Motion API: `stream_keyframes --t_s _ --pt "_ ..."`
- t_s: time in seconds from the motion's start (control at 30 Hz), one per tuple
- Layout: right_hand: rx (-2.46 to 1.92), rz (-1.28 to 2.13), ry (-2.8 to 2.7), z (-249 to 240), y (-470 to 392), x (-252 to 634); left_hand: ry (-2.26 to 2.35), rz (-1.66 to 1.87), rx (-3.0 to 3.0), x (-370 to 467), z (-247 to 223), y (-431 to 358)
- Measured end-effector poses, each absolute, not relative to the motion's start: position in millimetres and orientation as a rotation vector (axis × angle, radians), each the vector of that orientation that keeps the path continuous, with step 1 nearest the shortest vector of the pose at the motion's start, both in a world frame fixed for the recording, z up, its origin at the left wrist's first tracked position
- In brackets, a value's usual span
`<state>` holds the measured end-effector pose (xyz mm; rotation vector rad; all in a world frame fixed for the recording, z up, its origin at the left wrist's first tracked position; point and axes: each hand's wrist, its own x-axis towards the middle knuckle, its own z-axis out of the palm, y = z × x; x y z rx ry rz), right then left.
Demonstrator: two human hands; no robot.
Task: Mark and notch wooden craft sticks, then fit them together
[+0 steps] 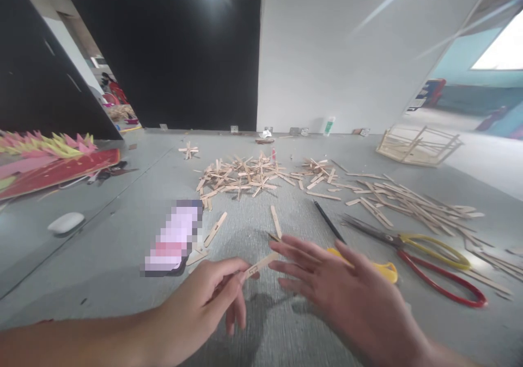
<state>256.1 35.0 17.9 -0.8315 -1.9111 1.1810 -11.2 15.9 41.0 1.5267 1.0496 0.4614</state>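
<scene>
Between its thumb and fingers, my left hand [214,296] pinches a flat wooden stick [261,264] with a dark pattern drawn near the held end. My right hand [327,280] is spread out at the stick's far end, palm turned down and sideways; whether its fingertips touch the stick is hard to tell. A thin pointed thing shows by the right index finger, too small to make out. Just beyond the hands lie a wooden piece [275,221] and another marked one [216,229]. A yellow-handled tool [384,271] is partly hidden behind my right hand.
Scissors [398,240] with yellow and red handles and a black pen [329,221] lie right. Stick pieces [241,175] are heaped ahead, longer sticks [420,209] right. A blurred phone [174,236] and white mouse [66,222] lie left. A wooden frame [417,148] stands back right.
</scene>
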Motion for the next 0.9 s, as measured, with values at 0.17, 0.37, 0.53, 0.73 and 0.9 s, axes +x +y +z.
stream_keyframes --t_s 0.17,0.37,0.53,0.73,0.9 --pt "-0.795 1.518 -1.736 40 46 252 1.043 0.491 1.525 -11 41 15" --pt "-0.897 1.163 -1.955 34 47 254 1.056 0.467 1.516 -10 42 16" --pt "-0.811 1.495 -1.803 30 47 257 1.052 0.463 1.479 -10 41 16" --pt "-0.770 1.703 -1.668 28 45 257 1.064 0.492 1.481 -11 38 15" --pt "-0.785 1.651 -1.770 29 43 256 1.058 0.489 1.489 -11 37 15"
